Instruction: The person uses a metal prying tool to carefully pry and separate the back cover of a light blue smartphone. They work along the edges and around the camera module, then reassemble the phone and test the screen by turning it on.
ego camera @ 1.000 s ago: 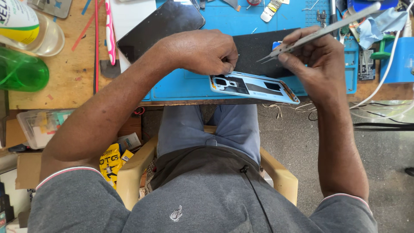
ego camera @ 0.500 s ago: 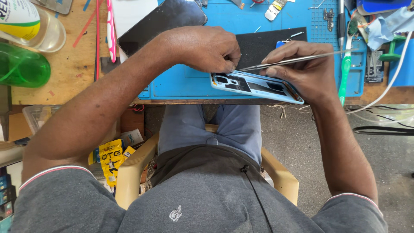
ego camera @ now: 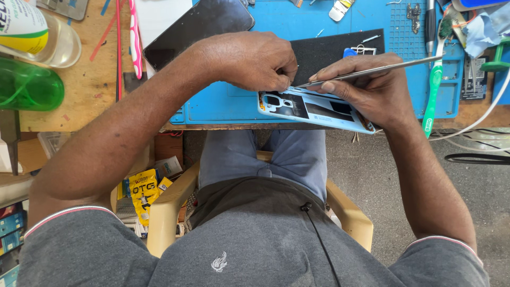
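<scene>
The left hand (ego camera: 255, 61) is curled into a loose fist, its fingertips pressed down on the upper edge of a pale blue phone back cover (ego camera: 313, 109). The right hand (ego camera: 366, 87) pinches a long pair of metal tweezers (ego camera: 372, 70) between thumb and forefinger. The tweezers lie almost flat, and their tip meets the cover right at the left hand's fingertips. The right palm rests over the cover's far end, so both hands pin it at the near edge of the worktop (ego camera: 79, 90), on a blue work mat (ego camera: 223, 101).

Just beyond the two hands lies a black pad (ego camera: 324, 50). Above the left wrist a dark phone (ego camera: 199, 29) rests screen-up and tilted. To the outside of the right hand a green and white toothbrush (ego camera: 433, 90) lies lengthwise, and beyond it sits a crumpled blue cloth (ego camera: 486, 29). Well off to the left of the left forearm stand a green bottle (ego camera: 29, 85) and a clear jar (ego camera: 58, 45). Below the hands are the person's lap and a tan plastic chair (ego camera: 170, 207).
</scene>
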Demonstrator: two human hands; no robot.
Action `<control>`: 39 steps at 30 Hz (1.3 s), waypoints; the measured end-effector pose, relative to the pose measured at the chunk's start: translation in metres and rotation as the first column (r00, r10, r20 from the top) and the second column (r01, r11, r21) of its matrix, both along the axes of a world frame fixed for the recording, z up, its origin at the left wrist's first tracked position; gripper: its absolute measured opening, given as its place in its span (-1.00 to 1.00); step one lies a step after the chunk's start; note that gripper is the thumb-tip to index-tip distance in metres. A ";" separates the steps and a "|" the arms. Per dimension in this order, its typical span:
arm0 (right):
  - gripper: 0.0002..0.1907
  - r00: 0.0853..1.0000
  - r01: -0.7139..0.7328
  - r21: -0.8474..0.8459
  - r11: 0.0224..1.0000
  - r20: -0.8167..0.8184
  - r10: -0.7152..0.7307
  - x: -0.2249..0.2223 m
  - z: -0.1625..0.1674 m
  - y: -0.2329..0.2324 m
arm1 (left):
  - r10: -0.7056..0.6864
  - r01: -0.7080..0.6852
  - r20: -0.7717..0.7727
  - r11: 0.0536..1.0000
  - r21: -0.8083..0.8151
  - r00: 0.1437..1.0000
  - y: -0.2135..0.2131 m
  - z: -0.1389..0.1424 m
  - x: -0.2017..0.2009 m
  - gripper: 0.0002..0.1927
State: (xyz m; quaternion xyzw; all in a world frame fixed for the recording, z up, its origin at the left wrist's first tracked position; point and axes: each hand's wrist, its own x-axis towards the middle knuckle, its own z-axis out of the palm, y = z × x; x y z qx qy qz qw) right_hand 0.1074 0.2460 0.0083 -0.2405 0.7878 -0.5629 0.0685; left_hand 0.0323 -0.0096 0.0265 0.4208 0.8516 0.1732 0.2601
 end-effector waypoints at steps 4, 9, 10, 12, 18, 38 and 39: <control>-0.87 1.000 -0.008 0.013 1.000 -0.006 0.008 -0.001 -0.001 0.001 | -0.005 0.005 -0.008 1.000 0.005 1.000 0.000 0.000 0.000 -0.81; -0.87 1.000 -0.005 0.020 1.000 -0.014 0.005 -0.003 -0.002 0.001 | -0.001 0.002 -0.006 1.000 0.026 1.000 0.001 -0.001 -0.002 -0.82; -0.87 1.000 -0.007 0.019 1.000 -0.009 0.007 -0.004 -0.001 0.001 | 0.002 -0.002 -0.002 1.000 0.012 1.000 0.001 0.000 -0.002 -0.82; -0.88 1.000 -0.011 0.017 1.000 0.002 0.011 -0.003 -0.001 0.003 | -0.002 0.002 -0.006 1.000 0.015 1.000 0.001 0.000 -0.003 -0.82; -0.89 0.999 -0.037 -0.018 0.999 -0.015 0.037 -0.006 -0.001 0.004 | -0.015 0.015 -0.013 0.999 0.030 1.000 0.001 0.000 -0.004 -0.82; -0.88 1.000 -0.019 0.008 1.000 -0.015 0.019 -0.015 -0.002 0.005 | -0.023 0.023 -0.035 1.000 0.009 0.999 0.000 0.001 -0.014 -0.81; -0.88 1.000 -0.018 0.006 1.000 -0.011 0.018 -0.016 -0.003 0.005 | -0.021 0.021 -0.035 1.000 0.011 0.999 0.001 0.001 -0.015 -0.81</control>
